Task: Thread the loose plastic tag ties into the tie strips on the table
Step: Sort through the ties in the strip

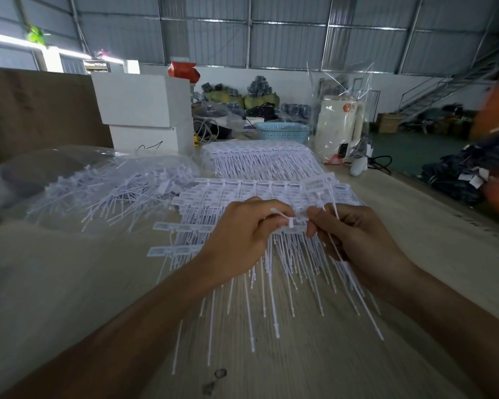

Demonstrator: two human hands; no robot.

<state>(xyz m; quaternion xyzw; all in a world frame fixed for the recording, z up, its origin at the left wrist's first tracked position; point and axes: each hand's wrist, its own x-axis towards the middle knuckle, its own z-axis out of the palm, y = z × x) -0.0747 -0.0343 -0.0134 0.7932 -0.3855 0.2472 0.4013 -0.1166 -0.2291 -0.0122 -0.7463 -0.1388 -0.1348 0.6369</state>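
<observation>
While pinched between the left hand (242,240) and right hand (354,240) above the white tie strips (242,191), the thin white plastic tag tie (284,217) looks light, springy; best gripped near its tip.

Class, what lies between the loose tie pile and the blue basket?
In the head view, a second stack of tie strips lies between the loose tie pile and blue basket.

Beyond the fingers (274,217), the pale wood-grain bench (300,355) runs back to stacked white boxes (144,110), a light blue plastic basket (281,131) and a brown board (38,110) at the far left. Behind these stands a grey corrugated metal wall (285,44) with daylight at a window (70,63) up left. A metal staircase (441,90) climbs above the dark green floor (409,151) at the far right.
</observation>
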